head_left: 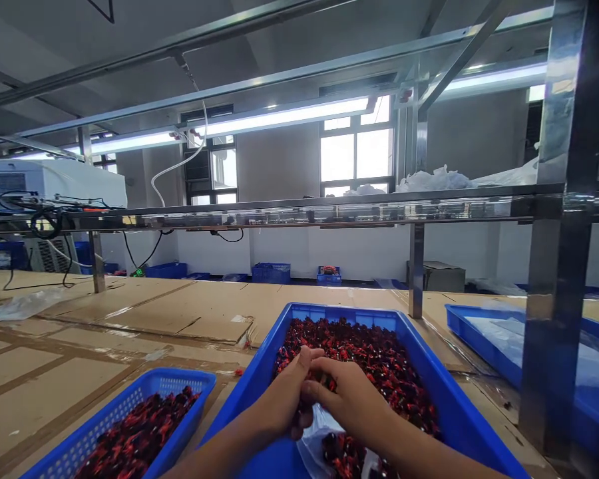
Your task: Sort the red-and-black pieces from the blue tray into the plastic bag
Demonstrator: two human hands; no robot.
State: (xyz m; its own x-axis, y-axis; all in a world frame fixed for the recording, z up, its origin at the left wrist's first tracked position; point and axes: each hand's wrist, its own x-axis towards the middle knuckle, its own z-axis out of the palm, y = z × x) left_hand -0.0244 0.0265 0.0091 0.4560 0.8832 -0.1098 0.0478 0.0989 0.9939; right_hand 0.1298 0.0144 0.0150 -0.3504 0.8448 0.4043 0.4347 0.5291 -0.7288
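Note:
My left hand (290,394) and my right hand (348,392) meet over a large blue tub (259,372), fingers curled and fingertips together. Whatever they pinch is hidden behind the fingers or too small to name. Inside the tub lies a thick layer of small red-and-black pieces (374,349). Below my hands, a clear plastic bag (315,436) rests in the tub, with more of the same pieces by it. To the left stands a blue perforated basket (160,376), also holding red-and-black pieces (140,426).
Cardboard sheets (74,379) cover the table. A metal post (549,332) rises at the right, beside a blue tray (459,318) with white plastic sheeting. A metal shelf (279,214) crosses above the table. Blue crates (271,273) stand beyond the far edge.

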